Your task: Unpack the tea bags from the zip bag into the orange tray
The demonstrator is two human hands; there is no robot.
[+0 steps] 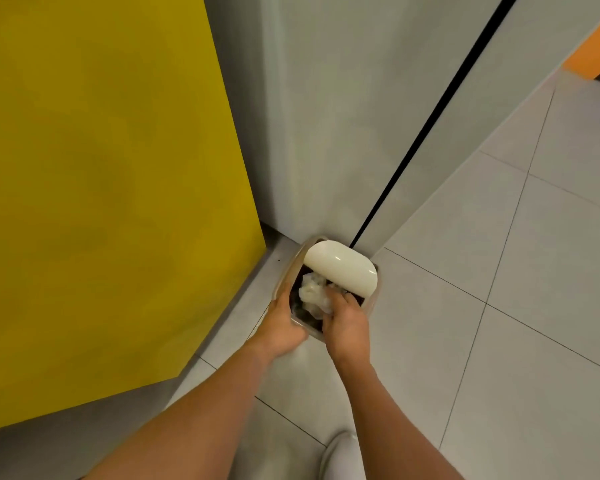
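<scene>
**A:** Shoe (340, 455) nearest, then two forearms reaching down to a small swing-lid bin (292, 267) on the tiled floor (499, 341). Which step is this?

**B:** Clearing up, I'd judge. The left hand (281, 323) grips the bin's near rim. The right hand (347, 323), just beside it, has its fingers curled on crumpled clear plastic (312, 292) in the opening. The tipped white lid (340, 268) sits just beyond both hands.

**A:** The zip bag?

**B:** Probably, emptied, though no seal shows. Tea bags and orange tray are out of view, so unpacking looks finished.

**A:** Next?

**B:** Push the plastic deeper, let go, and draw both hands clear so the lid can swing shut. A yellow panel (101, 168) stands farther off, left of the left hand.
</scene>
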